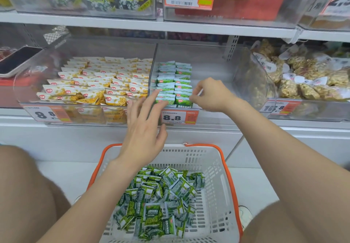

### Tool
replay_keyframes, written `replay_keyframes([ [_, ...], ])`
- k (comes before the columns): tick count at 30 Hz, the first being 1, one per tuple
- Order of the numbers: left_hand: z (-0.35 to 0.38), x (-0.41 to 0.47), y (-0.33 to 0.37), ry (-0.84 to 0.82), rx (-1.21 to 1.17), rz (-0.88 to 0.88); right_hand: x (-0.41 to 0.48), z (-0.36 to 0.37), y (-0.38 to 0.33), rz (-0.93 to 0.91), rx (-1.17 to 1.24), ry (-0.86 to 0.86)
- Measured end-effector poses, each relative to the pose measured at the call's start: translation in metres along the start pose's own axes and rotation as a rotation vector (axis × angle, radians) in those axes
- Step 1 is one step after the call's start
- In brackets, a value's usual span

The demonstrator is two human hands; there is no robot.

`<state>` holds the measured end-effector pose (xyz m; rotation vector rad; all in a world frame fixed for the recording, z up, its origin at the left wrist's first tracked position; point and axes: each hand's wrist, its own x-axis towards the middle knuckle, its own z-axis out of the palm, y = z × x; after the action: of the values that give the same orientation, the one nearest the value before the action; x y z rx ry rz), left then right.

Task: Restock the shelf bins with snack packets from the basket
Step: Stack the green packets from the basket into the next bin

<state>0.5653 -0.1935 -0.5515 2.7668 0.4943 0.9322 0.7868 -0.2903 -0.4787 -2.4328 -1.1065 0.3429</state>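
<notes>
A white basket (pixel 216 169) with an orange rim stands on the floor between my knees, holding a loose heap of green snack packets (pixel 159 201). Above it, a clear shelf bin (pixel 208 68) holds two neat rows of the same green packets (pixel 175 83) along its left side. My left hand (pixel 144 127) hovers with fingers spread in front of the bin's lower edge, holding nothing. My right hand (pixel 210 95) is at the right row's front packets, its fingertips touching their edge.
The neighbouring bin on the left is packed with yellow packets (pixel 96 83). Another bin at the right holds brown clustered snacks (pixel 303 76). A phone (pixel 17 61) lies on a tray at far left. Price tags hang on the bin fronts, one reading 8.8 (pixel 179 117).
</notes>
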Motion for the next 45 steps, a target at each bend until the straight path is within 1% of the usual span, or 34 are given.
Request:
replay_keyframes([
  [1,0.000,-0.004,0.001,0.067,-0.009,-0.004,-0.004,0.000,0.000,-0.052,-0.055,0.107],
  [3,0.002,-0.012,0.004,0.250,0.026,-0.019,-0.020,-0.002,-0.006,-0.191,-0.105,0.308],
  [4,0.004,-0.017,0.004,0.324,0.036,-0.026,-0.033,-0.002,-0.012,-0.289,-0.133,0.366],
  [5,0.007,-0.021,0.004,0.355,0.026,-0.025,-0.050,-0.001,-0.020,-0.380,-0.166,0.371],
  [6,0.011,-0.026,0.003,0.337,-0.004,-0.024,-0.067,0.002,-0.027,-0.458,-0.192,0.329],
  [7,0.016,-0.031,0.000,0.276,-0.048,-0.037,-0.084,0.007,-0.034,-0.506,-0.222,0.256],
  [9,0.026,-0.041,-0.004,0.072,-0.113,-0.123,-0.115,0.024,-0.045,-0.516,-0.320,0.038],
  [11,0.041,-0.054,-0.010,-0.205,-0.080,-0.237,-0.131,0.046,-0.048,-0.515,-0.400,-0.147],
  [13,0.062,-0.071,-0.020,-0.480,-0.032,-0.336,-0.134,0.069,-0.047,-0.502,-0.451,-0.281],
  [14,0.073,-0.081,-0.026,-0.584,-0.015,-0.379,-0.134,0.079,-0.045,-0.488,-0.485,-0.341],
  [18,0.121,-0.132,-0.055,-0.868,0.072,-0.538,-0.126,0.115,-0.030,-0.384,-0.619,-0.578],
  [20,0.138,-0.156,-0.066,-0.996,0.092,-0.561,-0.120,0.128,-0.022,-0.337,-0.665,-0.686],
  [22,0.153,-0.174,-0.074,-1.060,0.111,-0.580,-0.114,0.136,-0.018,-0.310,-0.674,-0.752],
  [25,0.176,-0.188,-0.084,-1.088,0.118,-0.557,-0.104,0.148,-0.014,-0.317,-0.680,-0.795],
  [30,0.197,-0.192,-0.089,-1.069,0.172,-0.538,-0.093,0.165,-0.008,-0.319,-0.678,-0.819],
  [34,0.203,-0.198,-0.101,-1.039,0.185,-0.552,-0.092,0.172,-0.006,-0.333,-0.678,-0.838],
  [37,0.197,-0.199,-0.105,-1.060,0.189,-0.578,-0.092,0.171,-0.010,-0.359,-0.672,-0.819],
  [39,0.192,-0.202,-0.104,-1.011,0.196,-0.576,-0.092,0.167,-0.014,-0.367,-0.659,-0.803],
  [41,0.182,-0.199,-0.101,-0.915,0.102,-0.595,-0.092,0.161,-0.017,-0.368,-0.647,-0.779],
  [43,0.171,-0.188,-0.096,-0.826,-0.101,-0.663,-0.092,0.152,-0.020,-0.362,-0.635,-0.746],
  [45,0.155,-0.167,-0.087,-0.794,-0.291,-0.720,-0.091,0.142,-0.021,-0.381,-0.636,-0.693],
])
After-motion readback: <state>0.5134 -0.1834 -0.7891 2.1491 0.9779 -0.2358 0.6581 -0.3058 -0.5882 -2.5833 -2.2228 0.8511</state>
